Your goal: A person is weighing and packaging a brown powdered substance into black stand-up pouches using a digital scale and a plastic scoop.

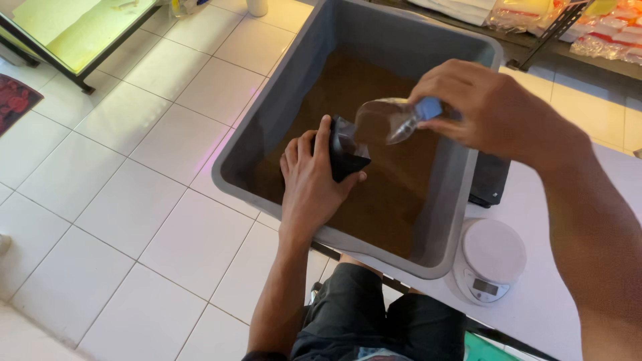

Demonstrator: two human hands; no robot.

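Over the grey tub (294,113) of brown powder (394,200), we fill a small pouch.
On the white table (535,301) beside the tub sits a round kitchen scale (491,257); our left hand (314,184) is closed around a black pouch (344,157), and our right hand (481,110) grips a clear scoop (384,120) tilted just above it.

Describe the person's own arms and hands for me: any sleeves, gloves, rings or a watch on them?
Both arms are bare as far as the view shows, with no sleeves in sight. The left hand and right hand wear no gloves, and I can make out no rings, watch or wristband. Fingernails look short and plain. Below, the person wears dark shorts.
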